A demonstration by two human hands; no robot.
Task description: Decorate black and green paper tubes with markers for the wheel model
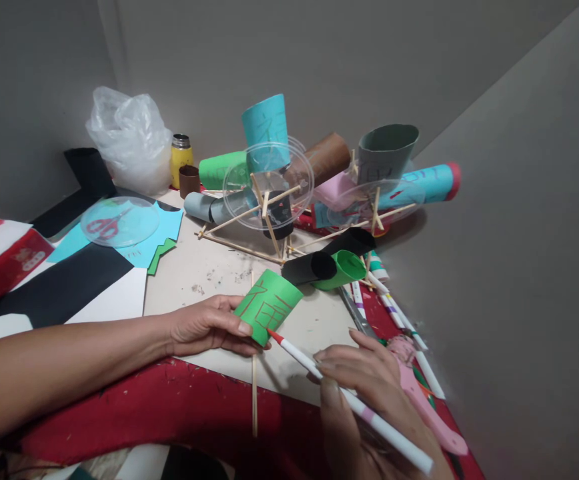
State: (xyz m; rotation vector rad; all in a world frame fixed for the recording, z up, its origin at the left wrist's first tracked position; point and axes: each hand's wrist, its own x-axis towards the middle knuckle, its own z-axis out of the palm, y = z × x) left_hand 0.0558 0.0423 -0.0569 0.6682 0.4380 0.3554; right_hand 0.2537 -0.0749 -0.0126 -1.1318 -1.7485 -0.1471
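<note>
My left hand is closed on a green paper tube, tilted, with a character in red-brown lines on its side. Between the fingers of my right hand is a white marker, whose red tip meets the tube's lower right side or is very close to it. A thin wooden stick lies below the tube and runs toward the front edge. Just beyond, a black paper tube and another green tube lie on the board.
Behind stands a wooden-stick frame with clear plastic discs and several coloured tubes, including a blue tube. Scissors, a clear lid and paper sheets are at left. A plastic bag and yellow bottle stand behind. Several markers lie right.
</note>
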